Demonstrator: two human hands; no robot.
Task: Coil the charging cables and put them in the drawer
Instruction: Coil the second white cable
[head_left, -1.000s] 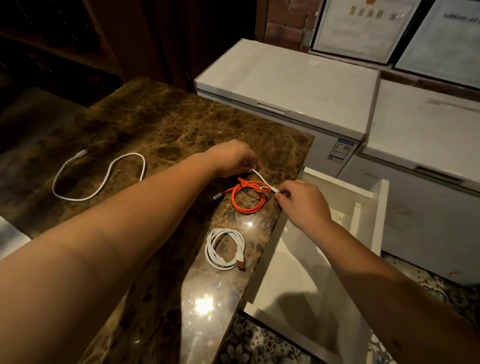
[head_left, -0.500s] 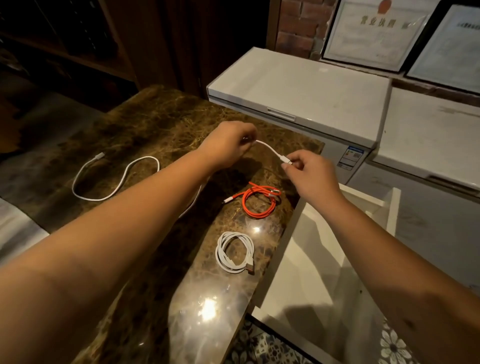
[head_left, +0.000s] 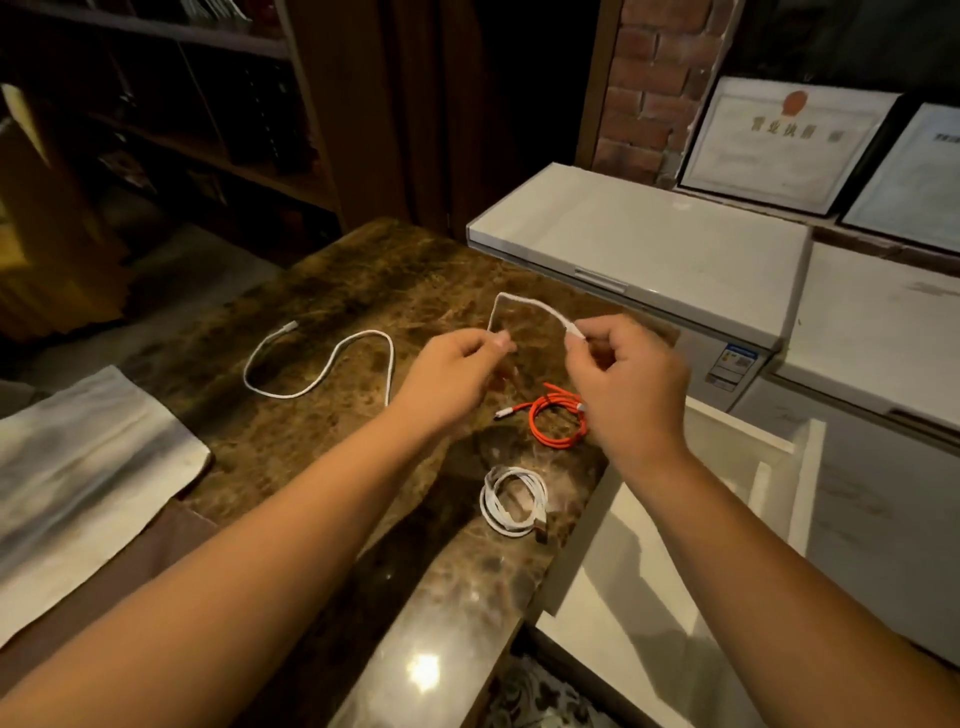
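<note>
A: Counter, brown marble. Open white drawer at its right edge, nothing showing in the part I can see. White chest freezers behind, a pale cloth at the left edge.

B: Cables?

A: Three. Long white cable, uncoiled, snakes across the middle of the counter toward the far left, one plug lying free at that end. Orange coil near the right edge, partly behind the right wrist. White coil nearer the front, just beside the drawer. Both coils lie on the counter, not in the drawer.

B: Hands?

A: Both raised above the counter. Left hand pinches the long cable between thumb and fingers, other fingers curled. Right hand pinches the plug end, fingers bent. A short arch of cable stands between them.

B: The run from the left hand to the counter?

A: Hidden behind the forearm; it likely drops straight down, but I can't confirm.

B: Handling?

A: Light, limp, fairly smooth. It holds a soft bend and will probably spring open if let go. I'd judge it best to keep the plug pinned and feed loops into one hand, gripping the bundle where the turns cross. The plug is the only stiff part.
</note>
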